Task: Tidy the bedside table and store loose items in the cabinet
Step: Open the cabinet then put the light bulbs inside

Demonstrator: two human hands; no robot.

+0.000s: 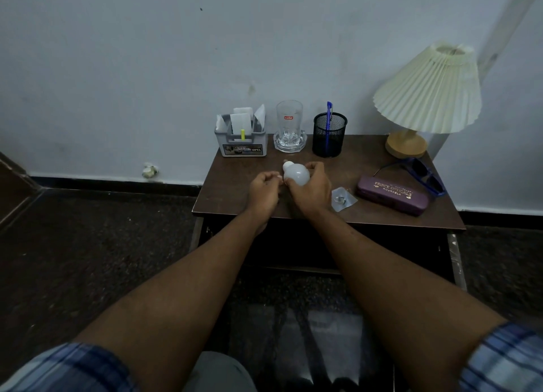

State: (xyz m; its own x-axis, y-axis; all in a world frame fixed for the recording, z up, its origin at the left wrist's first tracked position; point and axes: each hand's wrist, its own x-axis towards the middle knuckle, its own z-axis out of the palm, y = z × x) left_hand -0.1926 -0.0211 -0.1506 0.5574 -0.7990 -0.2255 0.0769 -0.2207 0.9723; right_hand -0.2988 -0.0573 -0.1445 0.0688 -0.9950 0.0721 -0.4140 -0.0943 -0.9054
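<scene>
One white bulb (295, 174), middle of bench (232, 186), clamped in the right hand (313, 190) fingers. Just left of it, left hand (263, 191), fingers curled together; whether they hold anything cannot be told. Far edge: grey caddy (241, 146), glass (289, 127), pen cup (329, 139), lamp (426, 97). Right: spectacle case (392, 196), sunglasses (424, 174).

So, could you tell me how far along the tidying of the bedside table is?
Early stage. Looks done: the pen stands in the mesh cup at the back. In hand: the right hand grips the light bulb, the left hand curled beside it. Left: the sunglasses, glasses case and small clear packet lie loose on the table.
</scene>
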